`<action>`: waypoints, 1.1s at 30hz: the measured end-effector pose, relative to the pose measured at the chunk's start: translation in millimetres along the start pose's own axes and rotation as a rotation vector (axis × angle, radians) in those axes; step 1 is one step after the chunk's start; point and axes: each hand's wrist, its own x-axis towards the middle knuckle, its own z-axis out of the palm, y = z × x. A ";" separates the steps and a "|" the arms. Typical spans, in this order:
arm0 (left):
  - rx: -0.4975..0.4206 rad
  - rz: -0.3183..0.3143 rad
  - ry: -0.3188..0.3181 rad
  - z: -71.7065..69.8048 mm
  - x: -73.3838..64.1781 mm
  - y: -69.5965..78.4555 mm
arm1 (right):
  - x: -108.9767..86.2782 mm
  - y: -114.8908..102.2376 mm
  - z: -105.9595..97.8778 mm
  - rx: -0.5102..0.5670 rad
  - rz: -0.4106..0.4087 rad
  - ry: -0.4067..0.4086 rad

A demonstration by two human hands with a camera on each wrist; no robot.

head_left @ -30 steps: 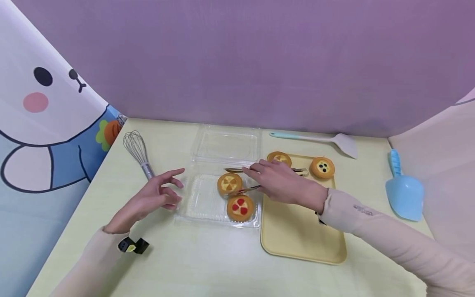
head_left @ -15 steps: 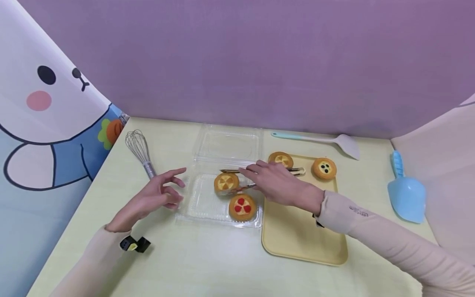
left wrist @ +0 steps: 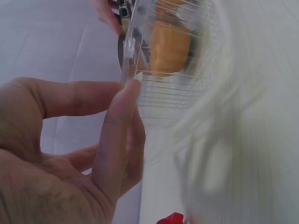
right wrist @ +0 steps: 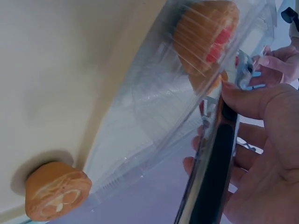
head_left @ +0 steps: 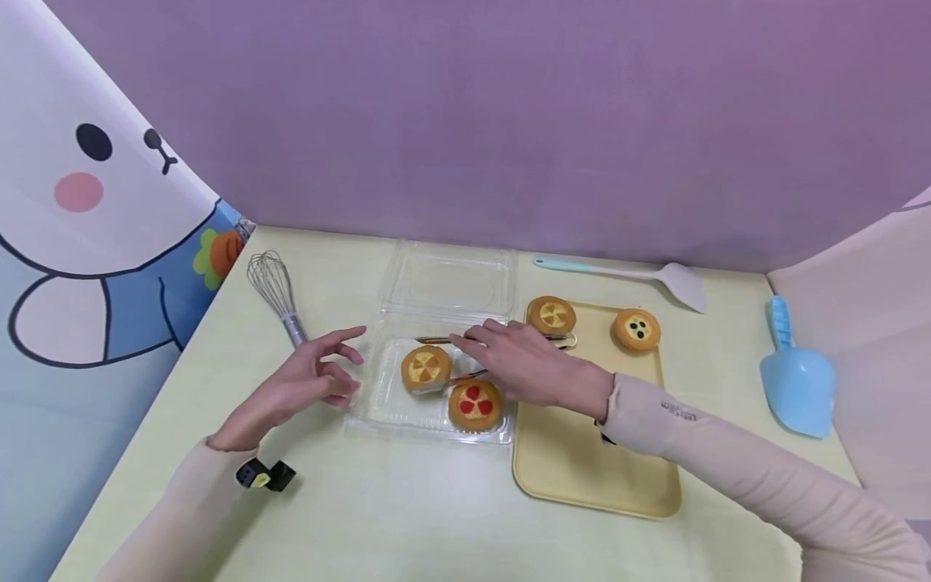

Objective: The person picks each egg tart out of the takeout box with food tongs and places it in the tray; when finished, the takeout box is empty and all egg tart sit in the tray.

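Observation:
My right hand (head_left: pixel 529 364) holds a pair of metal tongs (right wrist: pixel 216 172) over a clear plastic clamshell box (head_left: pixel 389 400). Between the tong tips is a round tart with a yellow wedge pattern (head_left: pixel 426 367), low in the base of the box. Beside it, at the right, sits a tart with red fruit pieces (head_left: pixel 475 406). My left hand (head_left: pixel 309 380) is at the box's left side, fingers loosely bent and holding nothing. In the left wrist view its fingertips (left wrist: pixel 124 93) come close to the box's edge; I cannot tell whether they touch.
A yellow tray (head_left: pixel 596 477) right of the box bears another wedge-patterned tart (head_left: pixel 550 315) and a tart with dark berries (head_left: pixel 636 330). Behind lies a spatula (head_left: pixel 676 283). A whisk (head_left: pixel 276 291) is far left, a blue scoop (head_left: pixel 796 388) far right. The lid (head_left: pixel 447 279) lies open backward.
My right hand has moved left with the tongs, and the wedge-patterned tart has shifted left inside the box, away from above the red-fruit tart. My left hand has stayed nearly still.

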 end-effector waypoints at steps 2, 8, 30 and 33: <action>-0.001 -0.004 0.000 0.2 0.4 0.2 | 0.0 -0.2 -1.1 0.008 0.011 -0.019; -0.020 -0.019 0.000 -0.1 -0.4 -1.1 | 6.3 -6.2 0.9 0.010 0.017 -0.060; -0.009 -0.014 -0.003 0.7 -0.2 -0.1 | 10.8 -17.8 12.7 -0.083 -0.007 0.000; -0.013 -0.013 -0.003 1.1 0.1 0.5 | 9.6 -18.4 13.7 -0.086 -0.003 -0.003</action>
